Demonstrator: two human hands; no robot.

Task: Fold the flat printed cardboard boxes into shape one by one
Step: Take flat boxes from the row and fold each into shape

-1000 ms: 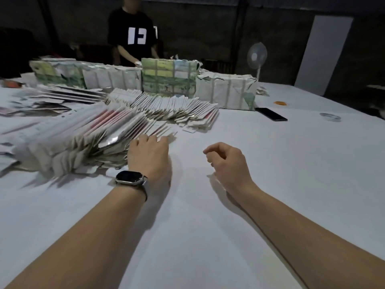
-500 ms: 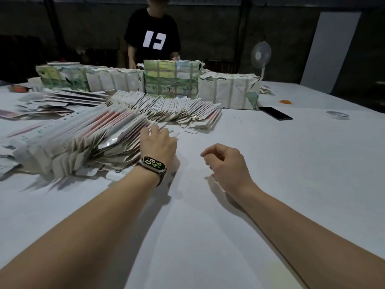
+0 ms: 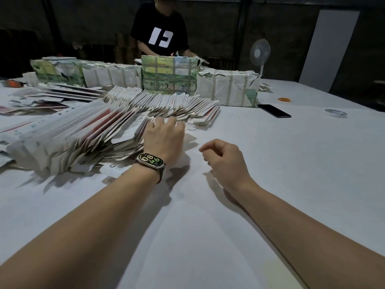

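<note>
A slanted stack of flat printed cardboard boxes (image 3: 79, 132), white with red panels, leans across the left of the white table (image 3: 270, 184). A second fanned row of flat boxes (image 3: 166, 103) lies behind it. My left hand (image 3: 164, 136), with a watch on the wrist, reaches to the right end of the near stack, its fingertips touching the top edges of the boxes; whether it grips one I cannot tell. My right hand (image 3: 225, 161) hovers just above the table to the right, fingers loosely curled, holding nothing.
Wrapped bundles of printed boxes (image 3: 168, 76) line the back of the table. A person in a black T-shirt (image 3: 160, 32) stands behind them. A black phone (image 3: 274, 110), an orange lid (image 3: 284, 99), a tape roll (image 3: 335, 113) and a small fan (image 3: 260, 52) are at the right.
My left hand has slid forward and to the right along the stack, its wrist turning so the watch face shows. My right hand has stayed almost still.
</note>
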